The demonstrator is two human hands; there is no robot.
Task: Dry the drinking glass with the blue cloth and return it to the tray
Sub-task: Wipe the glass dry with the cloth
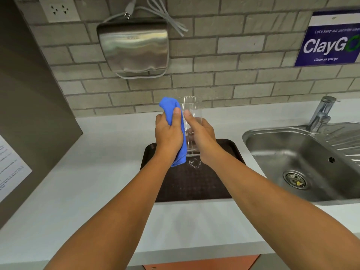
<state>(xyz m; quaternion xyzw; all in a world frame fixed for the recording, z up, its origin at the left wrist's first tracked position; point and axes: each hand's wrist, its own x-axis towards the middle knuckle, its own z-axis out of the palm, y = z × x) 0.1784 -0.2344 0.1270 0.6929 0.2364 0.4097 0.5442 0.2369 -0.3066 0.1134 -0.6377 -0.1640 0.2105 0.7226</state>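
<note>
Mid-drying: drinking glass [191, 121] upright above the tray [231, 148], gripped low by right hand [201, 136], left hand [169, 133] clenched on blue cloth [171, 108] against its side (droplets on tray); next, probably wiping round, then lowering.
</note>
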